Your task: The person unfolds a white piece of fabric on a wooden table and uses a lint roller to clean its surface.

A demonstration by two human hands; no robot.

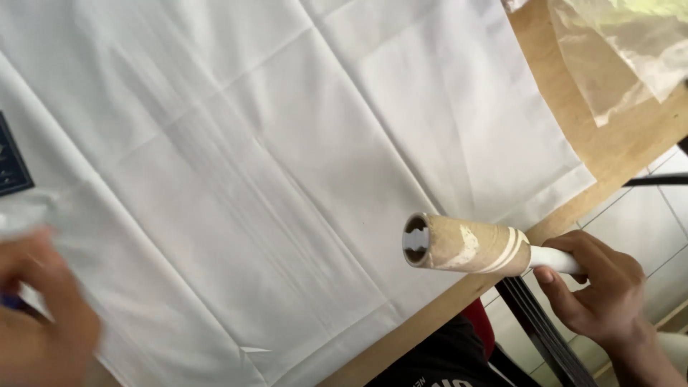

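White cloth (236, 179) fills most of the frame from the upper left down to the lower centre, creased in long straight fold lines and spread flat over a wooden table (616, 143), whose bare edge shows as a tan band running diagonally from the upper right to the bottom centre. Clear plastic film (631, 50) lies crumpled on the bare wood in the upper right corner, well apart from both hands. Tiled floor (645, 222) shows beyond the table edge at the right. Lint roller (466, 245), a brown cardboard tube on a white handle, sits in the lower right of the frame just above the table edge; its long axis runs nearly level across the picture, open tube end pointing left toward the cloth, handle end pointing right. Right hand (598, 290), lower right, has its fingers closed around the white handle, thumb underneath, so the roller extends leftward from the fingers and hangs over the lower edge of the cloth. Left hand (43, 315), at the lower left border, is heavily blurred; whether its fingers are open or closed cannot be told, though something pale and crumpled lies just above it. Dark card (11, 154) rests at the far left edge. The right hand is the nearer one to the roller; the left is well apart from it.
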